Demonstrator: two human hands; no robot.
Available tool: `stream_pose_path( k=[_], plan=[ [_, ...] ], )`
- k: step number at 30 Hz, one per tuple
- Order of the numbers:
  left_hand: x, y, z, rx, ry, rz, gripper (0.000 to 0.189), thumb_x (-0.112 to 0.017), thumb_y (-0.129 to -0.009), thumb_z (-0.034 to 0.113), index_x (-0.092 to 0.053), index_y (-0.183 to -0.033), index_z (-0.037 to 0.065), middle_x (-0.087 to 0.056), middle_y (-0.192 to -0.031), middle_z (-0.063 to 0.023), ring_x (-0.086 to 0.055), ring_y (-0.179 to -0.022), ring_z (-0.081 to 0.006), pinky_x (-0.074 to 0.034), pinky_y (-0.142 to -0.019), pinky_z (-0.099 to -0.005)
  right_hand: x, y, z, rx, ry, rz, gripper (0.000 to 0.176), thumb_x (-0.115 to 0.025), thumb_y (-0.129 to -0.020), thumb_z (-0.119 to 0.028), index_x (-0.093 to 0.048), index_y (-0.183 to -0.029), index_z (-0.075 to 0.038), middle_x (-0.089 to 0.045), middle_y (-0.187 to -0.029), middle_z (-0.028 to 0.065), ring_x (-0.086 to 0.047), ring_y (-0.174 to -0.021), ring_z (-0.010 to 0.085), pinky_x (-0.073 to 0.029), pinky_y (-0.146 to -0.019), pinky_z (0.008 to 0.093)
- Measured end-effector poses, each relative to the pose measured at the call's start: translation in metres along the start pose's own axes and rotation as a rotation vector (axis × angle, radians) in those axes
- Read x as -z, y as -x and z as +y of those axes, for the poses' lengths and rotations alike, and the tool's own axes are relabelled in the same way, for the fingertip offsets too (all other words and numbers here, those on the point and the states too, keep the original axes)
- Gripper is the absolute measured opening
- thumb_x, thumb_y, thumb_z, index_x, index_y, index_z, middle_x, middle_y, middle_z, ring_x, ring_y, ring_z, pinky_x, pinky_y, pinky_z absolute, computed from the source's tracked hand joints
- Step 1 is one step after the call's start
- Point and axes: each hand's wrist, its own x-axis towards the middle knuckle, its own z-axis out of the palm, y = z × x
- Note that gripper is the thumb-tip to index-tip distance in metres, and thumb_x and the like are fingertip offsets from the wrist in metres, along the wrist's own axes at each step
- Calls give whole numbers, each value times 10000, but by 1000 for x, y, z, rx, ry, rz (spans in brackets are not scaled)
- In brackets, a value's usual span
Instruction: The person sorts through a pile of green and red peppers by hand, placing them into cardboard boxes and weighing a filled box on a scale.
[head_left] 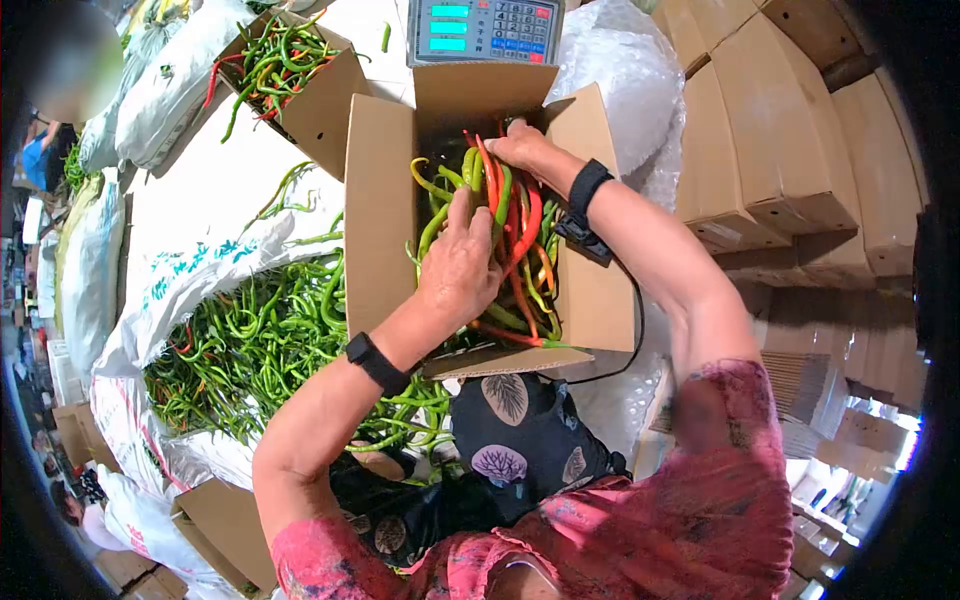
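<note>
An open cardboard box [380,220] in front of me holds long red and green chili peppers [530,225]. My left hand [460,262] rests on the chilies at the near left, fingers stretched out and apart. At the far right inside the box, my right hand [525,148] is bent around the upper ends of some chilies, thumb against the red ones. Its other fingers are partly hidden by the box and the peppers.
A scale [484,32] stands behind the box. Left lies an open white sack [130,340] of green chilies [260,345]; another chili-filled box [330,110] is beyond. Stacked cartons [780,130] and bubble wrap [625,90] are at right. A person [45,155] is far left.
</note>
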Motion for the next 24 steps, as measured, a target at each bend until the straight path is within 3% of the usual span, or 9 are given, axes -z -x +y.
stream_pose_path(
  k=[3, 5, 9, 10, 11, 14, 17, 19, 24],
  plan=[
    [-7, 2, -16, -44, 81, 109, 620, -618, -711, 0, -423, -1298, -43, -283, -1428, -348, -423, -1231, -516, -423, -1018, -483, -27, -44, 31, 66, -111, -128, 582, -528, -898, -391, -579, -1152, 130, -560, -1204, 346, -557, -1131, 451, -439, -988, 458],
    [-9, 0, -26, -47, 64, 269, 627, -605, -715, -32, -435, -1318, -54, -298, -1429, -345, -388, -1277, -504, -377, -1065, -465, -13, -30, 17, 128, 204, -151, 564, -500, -905, -400, -609, -1121, 109, -560, -1186, 354, -547, -1132, 461, -438, -976, 465],
    [16, -17, -14, -37, 138, 464, 588, -574, -722, -69, -459, -1299, -74, -352, -1392, -354, -385, -1283, -500, -355, -1080, -468, -8, -23, 16, 156, 68, 114, 516, -533, -891, -367, -614, -1038, 121, -593, -1100, 348, -548, -1117, 460, -445, -941, 470],
    [14, -22, -26, -128, 65, 531, 585, -554, -723, -88, -447, -1298, -84, -370, -1374, -359, -387, -1271, -507, -355, -1075, -476, -13, -22, 22, 155, 102, 109, 462, -548, -889, -308, -571, -1062, 120, -602, -1092, 325, -560, -1085, 461, -444, -941, 486],
    [5, -19, -31, -124, 65, 526, 585, -554, -723, -88, -447, -1298, -84, -370, -1374, -359, -387, -1271, -507, -355, -1075, -476, -17, -17, 24, 152, 100, 105, 462, -548, -889, -308, -571, -1062, 120, -602, -1092, 325, -560, -1085, 461, -444, -941, 486],
    [-7, -5, -25, -33, -49, 254, 624, -515, -733, -112, -377, -1342, -88, -309, -1424, -338, -422, -1185, -517, -385, -1016, -501, -29, 6, 20, 442, 429, 412, 342, -502, -912, -185, -465, -1132, 74, -610, -974, 332, -586, -940, 513, -471, -826, 555],
    [-16, -4, -38, -44, -163, 360, 649, -544, -746, -77, -353, -1365, -50, -269, -1457, -307, -382, -1226, -470, -369, -1003, -527, -18, 15, 7, 595, 516, 275, 281, -507, -868, -120, -489, -1077, 67, -595, -1018, 319, -581, -987, 477, -477, -817, 534],
    [-33, -23, -44, -39, -236, 361, 658, -555, -751, -54, -344, -1373, -40, -266, -1462, -298, -377, -1242, -460, -372, -1000, -528, -28, 4, 13, 429, 505, -23, 242, -535, -853, -106, -542, -1044, 42, -609, -1087, 267, -585, -1057, 422, -473, -905, 495],
    [-52, -39, -50, 48, -280, 308, 703, -594, -763, 22, -305, -1403, -17, -267, -1476, -267, -323, -1318, -444, -359, -1028, -531, -25, -4, 24, 413, 488, -52, 278, -527, -873, -168, -545, -1076, 21, -600, -1100, 260, -570, -1054, 440, -461, -908, 510]
  ],
)
